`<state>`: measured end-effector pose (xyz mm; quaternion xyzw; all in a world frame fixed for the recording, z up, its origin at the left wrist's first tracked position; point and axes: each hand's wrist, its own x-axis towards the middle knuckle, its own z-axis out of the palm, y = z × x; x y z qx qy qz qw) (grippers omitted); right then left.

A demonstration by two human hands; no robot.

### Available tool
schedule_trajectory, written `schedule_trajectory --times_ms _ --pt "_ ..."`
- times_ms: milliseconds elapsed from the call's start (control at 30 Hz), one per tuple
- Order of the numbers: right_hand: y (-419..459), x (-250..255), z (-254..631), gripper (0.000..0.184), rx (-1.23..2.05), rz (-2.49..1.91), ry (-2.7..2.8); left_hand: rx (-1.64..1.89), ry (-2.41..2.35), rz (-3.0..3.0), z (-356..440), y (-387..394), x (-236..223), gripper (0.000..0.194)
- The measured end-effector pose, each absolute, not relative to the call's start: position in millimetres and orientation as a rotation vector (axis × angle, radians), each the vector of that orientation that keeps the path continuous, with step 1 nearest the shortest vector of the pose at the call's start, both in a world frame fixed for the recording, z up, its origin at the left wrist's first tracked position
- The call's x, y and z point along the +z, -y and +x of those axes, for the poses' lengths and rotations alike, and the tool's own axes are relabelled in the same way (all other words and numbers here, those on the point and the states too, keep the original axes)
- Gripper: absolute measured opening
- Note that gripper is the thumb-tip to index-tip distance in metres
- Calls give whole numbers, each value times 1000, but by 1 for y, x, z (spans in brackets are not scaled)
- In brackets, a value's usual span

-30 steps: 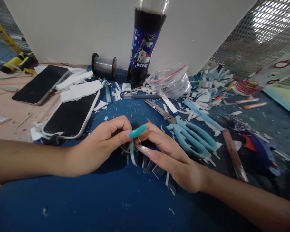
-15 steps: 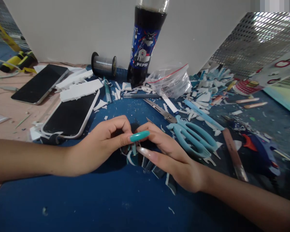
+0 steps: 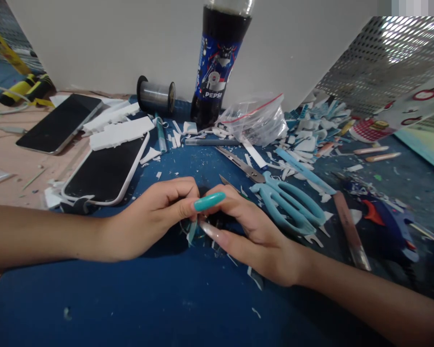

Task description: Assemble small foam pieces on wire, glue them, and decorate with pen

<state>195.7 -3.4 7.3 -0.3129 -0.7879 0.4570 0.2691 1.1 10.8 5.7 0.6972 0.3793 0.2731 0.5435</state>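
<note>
In the middle of the head view, my left hand (image 3: 155,219) and my right hand (image 3: 256,231) meet fingertip to fingertip above the blue table. Both are closed in a pinch round a small piece with teal strips (image 3: 192,234) and a thin wire-like loop. Fingers hide most of it, so its kind is unclear. The long teal nail of my left thumb (image 3: 210,201) lies over it, while my right thumb (image 3: 215,233) presses from below. One dark strip with a pale edge (image 3: 255,278) shows beneath my right hand. Light-blue-handled scissors (image 3: 292,205) lie just behind that hand.
A phone in a white case (image 3: 104,168) and another phone (image 3: 60,124) lie left. Behind stand a Pepsi bottle (image 3: 217,67) and a line spool (image 3: 155,95), near a plastic bag (image 3: 255,120). Foam scraps (image 3: 311,130), a craft knife (image 3: 350,231) and a blue tool (image 3: 390,226) are right.
The held piece has turned between my fingers: the row of dark strips that hung below my right hand is now mostly out of sight. Both hands stay in nearly the same place.
</note>
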Motion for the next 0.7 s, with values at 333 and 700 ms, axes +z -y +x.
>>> schedule_trajectory --times_ms 333,700 --pt "4 3 197 22 1208 -900 2131 670 -886 1573 -1 -8 3 41" --pt "4 10 195 13 1188 -907 2175 559 -942 1593 2 -10 4 34"
